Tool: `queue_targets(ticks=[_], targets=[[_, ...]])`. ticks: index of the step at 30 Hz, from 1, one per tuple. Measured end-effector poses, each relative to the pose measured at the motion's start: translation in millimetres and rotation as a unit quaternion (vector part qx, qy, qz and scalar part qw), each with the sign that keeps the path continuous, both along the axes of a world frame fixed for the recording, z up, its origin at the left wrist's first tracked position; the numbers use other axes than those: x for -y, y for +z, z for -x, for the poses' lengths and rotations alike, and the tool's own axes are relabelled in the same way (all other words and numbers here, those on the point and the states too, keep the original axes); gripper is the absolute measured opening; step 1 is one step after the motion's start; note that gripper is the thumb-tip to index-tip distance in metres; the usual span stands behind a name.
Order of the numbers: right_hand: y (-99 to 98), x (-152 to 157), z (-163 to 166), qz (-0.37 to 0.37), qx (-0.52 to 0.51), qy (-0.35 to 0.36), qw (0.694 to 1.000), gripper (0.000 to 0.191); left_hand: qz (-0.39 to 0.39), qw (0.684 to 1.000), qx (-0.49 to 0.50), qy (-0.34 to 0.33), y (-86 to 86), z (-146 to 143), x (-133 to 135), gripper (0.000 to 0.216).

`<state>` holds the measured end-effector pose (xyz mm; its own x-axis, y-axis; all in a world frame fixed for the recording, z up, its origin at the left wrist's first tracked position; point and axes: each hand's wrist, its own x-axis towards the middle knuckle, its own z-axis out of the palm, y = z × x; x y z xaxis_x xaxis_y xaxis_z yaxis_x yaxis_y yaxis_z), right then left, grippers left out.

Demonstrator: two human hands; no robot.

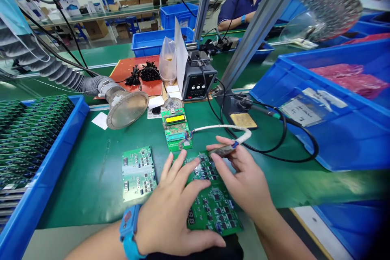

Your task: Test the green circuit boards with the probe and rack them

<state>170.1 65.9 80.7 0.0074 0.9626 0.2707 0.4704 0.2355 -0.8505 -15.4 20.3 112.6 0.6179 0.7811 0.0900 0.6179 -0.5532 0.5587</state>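
Note:
My left hand (173, 207), a blue strap on its wrist, spreads its fingers over a green circuit board (217, 211) at the table's front edge. Its palm hides the board's left part. Between the thumb and fingers of my right hand (243, 178) is a flat, brownish probe piece (223, 151) over the board's upper right corner. Whether its tip touches the board I cannot tell. A white-sleeved cable (225, 127) runs from it to a green tester board (176, 130) with a lit yellow display. Left of my left hand lies a paler circuit board (138, 174).
A blue bin (57, 142) of upright boards stands at left, another blue bin (274, 97) at right. A fume hose funnel (128, 109) hangs low. Behind are a soldering station (199, 83) and black cable (286, 158). A person (240, 6) sits across the bench.

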Motion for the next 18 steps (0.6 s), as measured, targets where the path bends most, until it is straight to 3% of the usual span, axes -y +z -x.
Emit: queue_targets(ticks=[5,10,18], targets=[[-2.6,-4.1,3.7,-0.009,-0.026,-0.039,0.999,0.012,0.014,1.000,0.000,0.016,-6.1,0.5,-4.1,0.077],[-2.2,-3.5,1.3,0.014,-0.050,-0.017,0.999,0.017,0.004,1.000,-0.010,0.017,-4.8,-0.3,-2.3,0.091],[-4.6,-7.1,-1.0,0.033,-0.090,-0.015,0.995,0.016,-0.002,1.000,-0.019,0.014,-3.3,-0.2,-3.0,0.083]])
